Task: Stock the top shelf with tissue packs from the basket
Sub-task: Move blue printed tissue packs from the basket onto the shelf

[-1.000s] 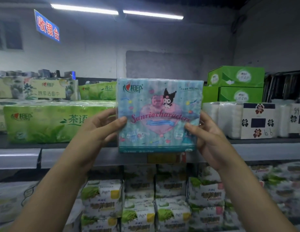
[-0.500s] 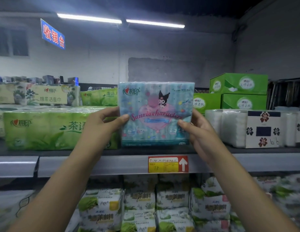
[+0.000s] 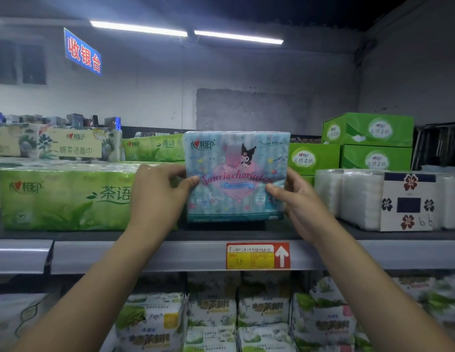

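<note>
**Left hand** [image 3: 158,196], **right hand** [image 3: 300,207]: each grip clasps one side edge of the 心相印 "Sanrio characters" tissue pack [image 3: 236,176], thumbs on its front.

**Price tag** [image 3: 258,255]: on the top shelf [image 3: 145,255] edge; red and yellow, white up-arrow, "7.5".

**Position:** the pack is upright at the shelf front, between the green 茶语 pack [image 3: 64,199] and the white flower-labelled packs [image 3: 361,199]. Whether its base rests on the shelf cannot be told.

**Progress (judged):** placement nearly complete, with release remaining. The basket is out of view, so remaining stock is unknown.

**Behind:** green boxes [image 3: 368,130] marked 云感柔肤.

**Far:** blue sign [image 3: 83,53] reading 收银台.
</note>
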Action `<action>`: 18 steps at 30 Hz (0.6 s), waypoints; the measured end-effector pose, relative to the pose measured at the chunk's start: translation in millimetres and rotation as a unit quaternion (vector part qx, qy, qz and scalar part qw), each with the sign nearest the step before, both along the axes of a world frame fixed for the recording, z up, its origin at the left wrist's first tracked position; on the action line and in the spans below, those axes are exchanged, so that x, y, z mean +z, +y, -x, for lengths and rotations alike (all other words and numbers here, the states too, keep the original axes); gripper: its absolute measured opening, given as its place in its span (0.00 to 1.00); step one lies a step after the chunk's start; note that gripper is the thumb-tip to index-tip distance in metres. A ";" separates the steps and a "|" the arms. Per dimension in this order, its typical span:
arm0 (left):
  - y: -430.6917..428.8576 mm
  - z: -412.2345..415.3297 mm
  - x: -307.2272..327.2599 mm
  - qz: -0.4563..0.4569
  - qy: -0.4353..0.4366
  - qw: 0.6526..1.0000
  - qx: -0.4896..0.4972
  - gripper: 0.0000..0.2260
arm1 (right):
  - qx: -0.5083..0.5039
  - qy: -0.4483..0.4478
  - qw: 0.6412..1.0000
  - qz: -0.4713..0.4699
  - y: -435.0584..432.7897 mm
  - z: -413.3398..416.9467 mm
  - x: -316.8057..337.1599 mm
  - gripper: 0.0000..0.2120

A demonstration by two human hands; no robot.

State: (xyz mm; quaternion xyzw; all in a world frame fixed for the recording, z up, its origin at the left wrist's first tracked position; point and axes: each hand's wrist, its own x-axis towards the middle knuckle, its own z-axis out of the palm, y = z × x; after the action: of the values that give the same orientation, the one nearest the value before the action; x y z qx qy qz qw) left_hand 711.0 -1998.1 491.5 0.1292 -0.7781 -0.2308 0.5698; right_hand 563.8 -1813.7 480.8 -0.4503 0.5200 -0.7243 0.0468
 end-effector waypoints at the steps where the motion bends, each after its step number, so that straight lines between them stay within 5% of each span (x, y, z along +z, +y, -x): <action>1: -2.3 2.7 -1.1 0.014 0.001 1.000 0.020 0.10 | -0.008 0.003 1.000 -0.009 -1.2 1.2 -0.5 0.16; 5: -3.4 9.5 -2.9 0.007 -0.026 0.994 0.103 0.14 | -0.039 0.021 0.998 -0.046 -5.4 4.8 -0.4 0.16; 18: -7.9 16.4 -8.4 0.007 -0.077 0.989 0.128 0.13 | -0.055 0.005 0.992 -0.110 -10.1 6.9 0.7 0.18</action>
State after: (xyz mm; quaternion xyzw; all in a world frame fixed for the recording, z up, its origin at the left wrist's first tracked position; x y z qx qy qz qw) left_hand 694.6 -2005.9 483.1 0.2412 -0.7983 -0.1397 0.5339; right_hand 556.9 -1823.9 481.5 -0.4169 0.6205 -0.6621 0.0535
